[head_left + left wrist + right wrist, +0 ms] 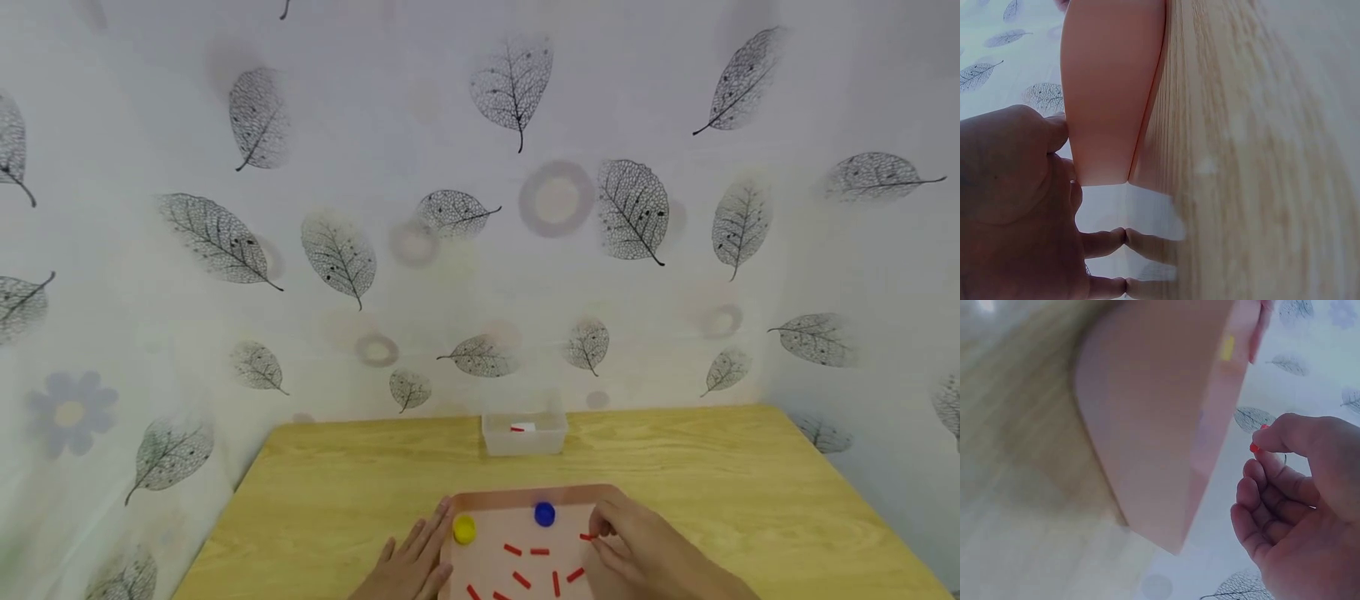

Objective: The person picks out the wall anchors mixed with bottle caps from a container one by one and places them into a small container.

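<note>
A shallow pink tray (525,499) lies on the table. My left hand (408,562) rests at its left side with fingers spread. In the left wrist view, the thumb of the left hand (1019,206) is at the tray's rim and some fingertips touch the tabletop. Over the tray's right side, my right hand (641,542) pinches a short red stick (586,537) between thumb and index finger. The right wrist view shows that red stick (1254,447) at the fingertips, level with the tray wall (1141,425). Several similar red sticks (539,552) lie scattered on the tray floor.
Inside the tray, a round yellow cap-like piece (464,529) sits in the back left corner and a blue one (544,514) near the back wall. A translucent plastic box (525,445) stands behind, against the leaf-patterned backdrop (480,292). The wooden table (337,475) surrounds the tray.
</note>
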Action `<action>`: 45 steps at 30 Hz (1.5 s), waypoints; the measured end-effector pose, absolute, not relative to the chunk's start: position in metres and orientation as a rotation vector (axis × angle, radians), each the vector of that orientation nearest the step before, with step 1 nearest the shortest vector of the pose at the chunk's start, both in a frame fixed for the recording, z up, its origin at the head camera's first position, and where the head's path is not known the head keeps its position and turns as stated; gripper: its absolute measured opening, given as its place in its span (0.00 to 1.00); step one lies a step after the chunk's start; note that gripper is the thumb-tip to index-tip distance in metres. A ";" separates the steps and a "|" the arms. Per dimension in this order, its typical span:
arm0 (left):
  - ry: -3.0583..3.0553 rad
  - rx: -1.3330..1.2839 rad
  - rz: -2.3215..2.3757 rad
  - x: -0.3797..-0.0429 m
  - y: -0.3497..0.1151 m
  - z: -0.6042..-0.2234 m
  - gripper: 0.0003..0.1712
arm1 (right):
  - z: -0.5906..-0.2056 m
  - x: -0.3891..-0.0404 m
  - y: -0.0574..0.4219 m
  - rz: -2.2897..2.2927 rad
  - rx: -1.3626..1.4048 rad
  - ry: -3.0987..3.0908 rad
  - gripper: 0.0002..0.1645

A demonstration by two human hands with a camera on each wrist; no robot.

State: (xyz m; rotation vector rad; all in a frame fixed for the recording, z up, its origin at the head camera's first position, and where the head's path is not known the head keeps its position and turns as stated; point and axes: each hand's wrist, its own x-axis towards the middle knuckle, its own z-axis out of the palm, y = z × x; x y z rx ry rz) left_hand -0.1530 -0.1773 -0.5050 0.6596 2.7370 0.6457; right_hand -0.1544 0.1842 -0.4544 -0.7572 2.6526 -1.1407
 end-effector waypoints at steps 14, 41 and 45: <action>2.717 0.615 0.653 -0.154 -0.176 -0.508 0.37 | -0.440 -0.200 0.172 -0.972 -1.149 3.079 0.11; 2.784 0.614 0.632 -0.158 -0.173 -0.512 0.36 | -0.429 -0.296 0.134 -0.880 -1.275 3.164 0.07; 2.785 0.612 0.624 -0.158 -0.173 -0.512 0.37 | -0.433 -0.307 0.132 -0.856 -1.233 3.163 0.06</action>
